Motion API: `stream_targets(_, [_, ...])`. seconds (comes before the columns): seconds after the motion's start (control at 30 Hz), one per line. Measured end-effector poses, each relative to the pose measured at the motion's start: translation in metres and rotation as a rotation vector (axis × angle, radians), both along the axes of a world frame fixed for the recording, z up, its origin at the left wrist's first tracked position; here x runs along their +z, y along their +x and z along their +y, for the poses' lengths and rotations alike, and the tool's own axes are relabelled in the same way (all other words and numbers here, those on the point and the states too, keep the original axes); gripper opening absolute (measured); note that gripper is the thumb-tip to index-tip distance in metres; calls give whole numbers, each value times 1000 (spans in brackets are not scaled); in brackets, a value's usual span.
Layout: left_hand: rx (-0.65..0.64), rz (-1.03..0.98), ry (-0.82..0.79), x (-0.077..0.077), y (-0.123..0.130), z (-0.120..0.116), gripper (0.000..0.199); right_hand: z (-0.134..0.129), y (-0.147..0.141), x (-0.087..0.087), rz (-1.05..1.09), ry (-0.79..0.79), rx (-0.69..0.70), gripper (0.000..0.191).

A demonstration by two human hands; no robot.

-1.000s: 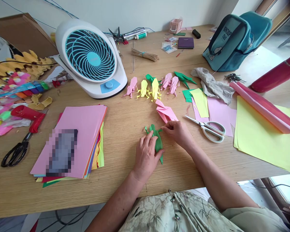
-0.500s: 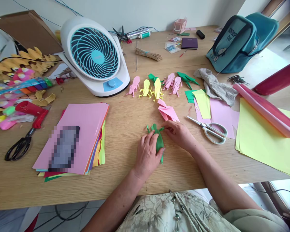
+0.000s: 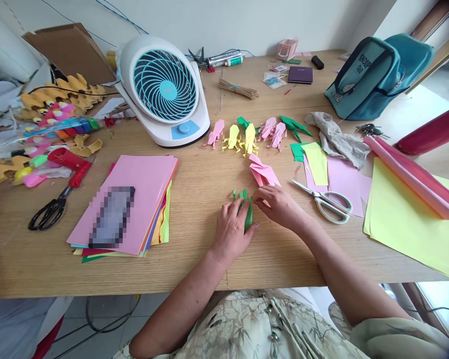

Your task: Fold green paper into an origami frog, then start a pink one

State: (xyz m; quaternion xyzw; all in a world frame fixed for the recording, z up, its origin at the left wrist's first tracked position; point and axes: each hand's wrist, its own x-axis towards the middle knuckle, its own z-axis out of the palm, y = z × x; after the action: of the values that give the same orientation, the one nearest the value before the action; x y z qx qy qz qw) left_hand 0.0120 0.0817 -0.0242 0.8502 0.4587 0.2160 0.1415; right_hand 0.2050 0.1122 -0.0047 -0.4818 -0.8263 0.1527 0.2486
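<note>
A green folded paper figure (image 3: 248,217) lies on the wooden table beneath the fingers of my left hand (image 3: 232,225), which hold it down. The fingers of my right hand (image 3: 271,201) are pinched at the figure's upper right edge, on one of its small limbs. Just beyond my right hand is a pink folded paper piece (image 3: 262,172). Farther back stand several finished-looking folded figures, among them a yellow one (image 3: 250,139), a pink one (image 3: 216,133) and a green one (image 3: 295,127). My left palm hides part of the green figure.
White-handled scissors (image 3: 331,205) lie right of my hands, near pink and yellow paper (image 3: 404,219). At left are a paper stack (image 3: 145,174), red-and-black scissors (image 3: 62,199) and a fan (image 3: 164,89). A blue bag (image 3: 366,80) stands back right. Another person's arm shows at the left edge.
The view has shifted, so things on the left sit farther right. Another person's arm has come into view at the left edge. Both my hands remain on the green figure.
</note>
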Motion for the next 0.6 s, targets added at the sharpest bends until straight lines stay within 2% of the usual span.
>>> stream_targets(0.1, [-3,1,1,0,0,0,57,1,0,-2,72,39,-45,19])
stream_targets(0.23, [-3,-4,-2,-1,0,1,56,4,4,-7,-99,89,26,34])
stream_targets(0.37, [3,-21,-13,-1,0,2,54,7,6,-13,-193,104,26,26])
stream_targets(0.47, [-2,-50,-22,-2,0,2,53,7,9,-15,-167,98,42,24])
stream_targets(0.6, [4,-60,-26,-2,0,2,52,4,11,-12,-29,23,62,26])
